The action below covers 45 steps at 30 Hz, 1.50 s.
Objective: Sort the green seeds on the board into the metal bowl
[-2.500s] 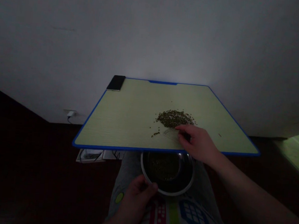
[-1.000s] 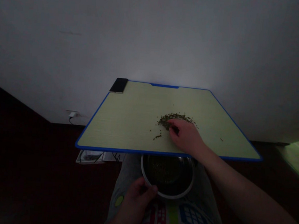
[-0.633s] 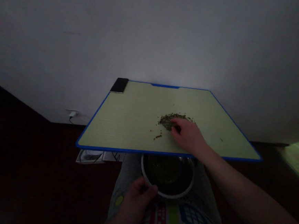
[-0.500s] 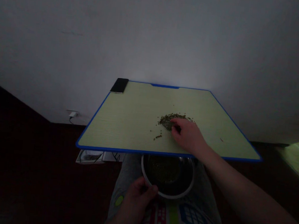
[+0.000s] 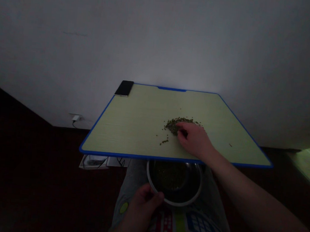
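A pale green tabletop with a blue rim (image 5: 132,128) stands in front of me. On it lies a small heap of dark green grains (image 5: 174,123), with a few strays (image 5: 163,142) nearer the front edge. My right hand (image 5: 194,140) rests on the near side of the heap, fingers curled over the grains. Below the table's front edge a metal bowl (image 5: 194,196) with grains in it sits on my lap. My left hand (image 5: 140,209) grips the bowl's near-left rim, thumb over the edge.
A black phone (image 5: 124,88) lies at the table's far left corner. A white wall rises behind. A plug and cable (image 5: 75,118) sit low on the wall at left. Pale boxes (image 5: 95,161) lie under the table. The room is dim.
My right hand went from near the table's front edge forward onto the heap, then stayed there with fingers curled. The left hand and the bowl have not moved.
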Each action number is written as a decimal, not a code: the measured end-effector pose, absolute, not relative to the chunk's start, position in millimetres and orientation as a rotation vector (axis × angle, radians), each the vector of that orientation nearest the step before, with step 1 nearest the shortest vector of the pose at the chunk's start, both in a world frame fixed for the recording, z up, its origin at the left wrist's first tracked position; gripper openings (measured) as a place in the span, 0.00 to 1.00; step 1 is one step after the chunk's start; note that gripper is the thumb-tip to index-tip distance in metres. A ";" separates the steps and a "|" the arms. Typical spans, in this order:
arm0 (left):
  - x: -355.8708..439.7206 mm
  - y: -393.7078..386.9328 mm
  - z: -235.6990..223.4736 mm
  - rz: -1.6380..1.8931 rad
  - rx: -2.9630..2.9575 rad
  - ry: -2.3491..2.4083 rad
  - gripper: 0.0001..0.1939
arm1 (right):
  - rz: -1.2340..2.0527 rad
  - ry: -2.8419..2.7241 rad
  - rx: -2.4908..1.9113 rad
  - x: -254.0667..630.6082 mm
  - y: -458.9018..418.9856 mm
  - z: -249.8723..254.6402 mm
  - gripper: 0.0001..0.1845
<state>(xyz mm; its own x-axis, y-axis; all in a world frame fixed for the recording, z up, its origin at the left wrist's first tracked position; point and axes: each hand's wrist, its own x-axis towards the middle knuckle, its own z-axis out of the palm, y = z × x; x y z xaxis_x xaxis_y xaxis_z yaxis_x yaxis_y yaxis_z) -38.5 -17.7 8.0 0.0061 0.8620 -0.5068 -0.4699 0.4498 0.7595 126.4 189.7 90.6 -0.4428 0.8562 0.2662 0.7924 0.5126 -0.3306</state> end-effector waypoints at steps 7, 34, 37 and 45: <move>-36.1 -19.9 3.1 1.119 0.402 1.097 0.26 | 0.231 -2.372 -1.387 123.5 188.7 92.9 0.21; -38.7 -19.2 15.7 1.094 0.444 1.153 0.28 | 0.406 -2.587 -1.073 95.2 215.4 109.0 0.20; -38.8 -18.7 15.2 1.102 0.438 1.150 0.27 | 0.425 -2.634 -1.020 90.7 213.8 110.8 0.20; -37.3 -18.5 12.9 1.129 0.391 1.119 0.27 | 0.467 -2.736 -0.894 93.4 206.9 111.0 0.20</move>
